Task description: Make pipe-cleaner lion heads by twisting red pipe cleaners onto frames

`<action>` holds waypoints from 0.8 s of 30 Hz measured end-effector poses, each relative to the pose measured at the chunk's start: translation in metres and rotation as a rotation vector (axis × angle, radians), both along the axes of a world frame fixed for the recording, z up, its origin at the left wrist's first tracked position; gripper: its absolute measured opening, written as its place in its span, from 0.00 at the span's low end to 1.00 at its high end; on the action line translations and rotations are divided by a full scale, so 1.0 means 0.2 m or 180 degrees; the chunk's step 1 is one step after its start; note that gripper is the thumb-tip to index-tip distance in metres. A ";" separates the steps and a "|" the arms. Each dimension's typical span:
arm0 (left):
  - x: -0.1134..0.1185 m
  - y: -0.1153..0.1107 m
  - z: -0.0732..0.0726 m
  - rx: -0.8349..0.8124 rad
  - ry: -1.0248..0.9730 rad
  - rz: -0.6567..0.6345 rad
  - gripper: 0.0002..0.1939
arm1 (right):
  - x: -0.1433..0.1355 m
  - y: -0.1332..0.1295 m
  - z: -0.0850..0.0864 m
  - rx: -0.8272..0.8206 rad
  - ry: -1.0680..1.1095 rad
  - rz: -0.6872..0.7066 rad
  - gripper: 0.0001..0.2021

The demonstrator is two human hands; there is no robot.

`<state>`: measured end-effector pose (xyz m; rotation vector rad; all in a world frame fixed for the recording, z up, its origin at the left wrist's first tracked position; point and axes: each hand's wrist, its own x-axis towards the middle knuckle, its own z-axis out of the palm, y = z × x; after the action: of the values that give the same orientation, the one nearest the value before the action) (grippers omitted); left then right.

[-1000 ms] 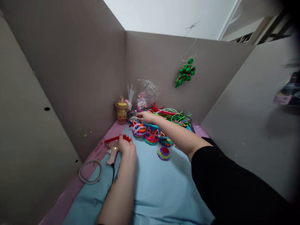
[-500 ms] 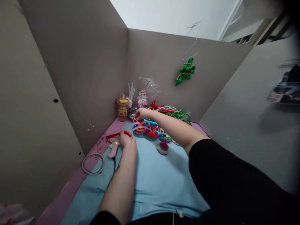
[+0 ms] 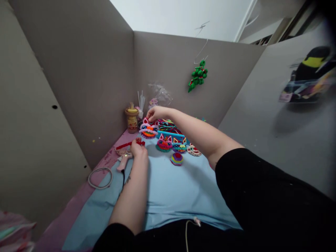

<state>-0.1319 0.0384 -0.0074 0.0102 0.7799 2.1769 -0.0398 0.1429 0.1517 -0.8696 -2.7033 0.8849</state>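
My left hand (image 3: 138, 148) is closed on a red fuzzy strip (image 3: 125, 145) that sticks out on both sides of the fingers. Beside it lies a pink glue gun (image 3: 124, 162) on the blue cloth. My right hand (image 3: 155, 113) is closed at the ear of a pink and orange lion-head piece (image 3: 148, 128), fingertips pinched on it. Similar heads, one red (image 3: 164, 144), one teal and yellow (image 3: 180, 144) and one white (image 3: 194, 149), sit to its right. A rainbow-striped disc (image 3: 176, 159) lies in front of them.
A blue container (image 3: 171, 134) holds many coloured fuzzy stems. A brown cup (image 3: 132, 119) stands at the back left corner. A coiled grey cable (image 3: 100, 177) lies at the left edge. Green ornaments (image 3: 198, 76) hang on the back panel.
The lion-head piece now sits higher, with my right hand at its ear. My left hand keeps the red strip. The whole view has shifted, and more of the blue container shows.
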 end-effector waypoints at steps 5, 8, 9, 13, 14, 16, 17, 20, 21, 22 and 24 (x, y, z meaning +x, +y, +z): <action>0.13 -0.10 0.17 0.0773 -0.0257 -0.0930 0.04 | 0.13 -0.08 0.29 -0.0458 0.0628 0.0353 0.09; 0.21 -0.21 0.24 0.1012 -0.0098 -0.1758 0.02 | 0.23 -0.14 0.38 -0.0507 0.0920 0.0501 0.08; 0.24 -0.25 0.25 0.1011 -0.0085 -0.2044 0.06 | 0.26 -0.16 0.38 -0.0519 0.0989 0.0517 0.08; 0.36 -0.32 0.26 0.1151 -0.0028 -0.2626 0.14 | 0.36 -0.22 0.35 -0.0616 0.1083 0.0512 0.08; 0.38 -0.33 0.26 0.1237 -0.0006 -0.2680 0.14 | 0.38 -0.22 0.33 -0.0660 0.1083 0.0505 0.08; 0.41 -0.32 0.25 0.1409 0.0105 -0.2652 0.15 | 0.42 -0.24 0.29 -0.0752 0.1117 0.0478 0.07; 0.42 -0.31 0.24 0.1467 0.0179 -0.2544 0.17 | 0.43 -0.24 0.27 -0.0796 0.1134 0.0477 0.07; 0.42 -0.30 0.23 0.1465 0.0384 -0.2083 0.19 | 0.47 -0.26 0.24 -0.0840 0.1214 0.0510 0.08; 0.42 -0.30 0.23 0.1430 0.0442 -0.1949 0.20 | 0.47 -0.27 0.24 -0.0827 0.1229 0.0509 0.08; 0.42 -0.30 0.23 0.1382 0.0491 -0.1831 0.22 | 0.48 -0.27 0.24 -0.0804 0.1234 0.0498 0.08; 0.42 -0.30 0.24 0.1199 0.0501 -0.1527 0.25 | 0.47 -0.29 0.24 -0.0735 0.1232 0.0462 0.08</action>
<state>-0.0478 -0.0213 0.0413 0.5136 0.3866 1.8398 0.0549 0.0855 0.1991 -0.4775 -2.3799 1.2681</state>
